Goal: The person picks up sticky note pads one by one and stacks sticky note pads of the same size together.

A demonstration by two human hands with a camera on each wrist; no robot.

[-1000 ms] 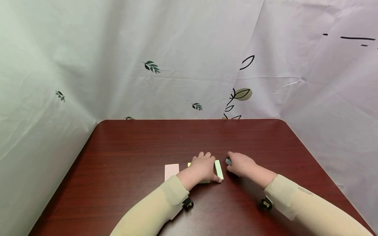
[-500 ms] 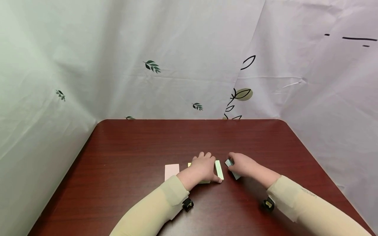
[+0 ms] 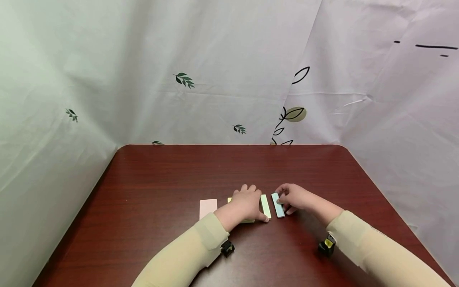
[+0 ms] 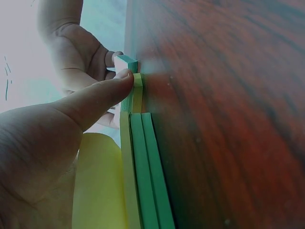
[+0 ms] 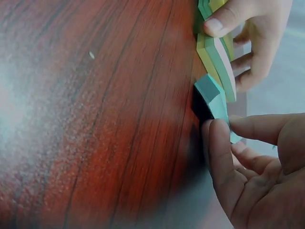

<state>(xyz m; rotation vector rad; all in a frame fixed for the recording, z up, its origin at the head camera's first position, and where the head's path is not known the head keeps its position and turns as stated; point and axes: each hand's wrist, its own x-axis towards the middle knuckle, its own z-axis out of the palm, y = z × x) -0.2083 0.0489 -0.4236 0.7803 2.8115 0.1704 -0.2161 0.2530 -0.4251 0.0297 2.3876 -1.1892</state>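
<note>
My right hand (image 3: pixel 295 198) pinches a pale blue block (image 3: pixel 278 207) between thumb and fingers; in the right wrist view the blue block (image 5: pixel 209 93) is tilted, one end toward the other blocks. Just left of it stands a narrow pale green block (image 3: pixel 265 206). My left hand (image 3: pixel 245 205) spans its length, thumb at the near end and fingers at the far end. Under the left palm, yellow and green layers show in the left wrist view: a yellow piece (image 4: pixel 97 183) with a rounded top beside green strips (image 4: pixel 145 167). The palm hides most of them.
A flat pink piece (image 3: pixel 208 209) lies left of the left hand, partly behind the forearm. All of it is on a dark red wooden table (image 3: pixel 172 171). Pale printed cloth (image 3: pixel 215 59) hangs behind and at both sides.
The blue block, mostly hidden in my right hand earlier, is now turned upright alongside the green block and closer to it. My right fingers have shifted on it. The left hand stays put.
</note>
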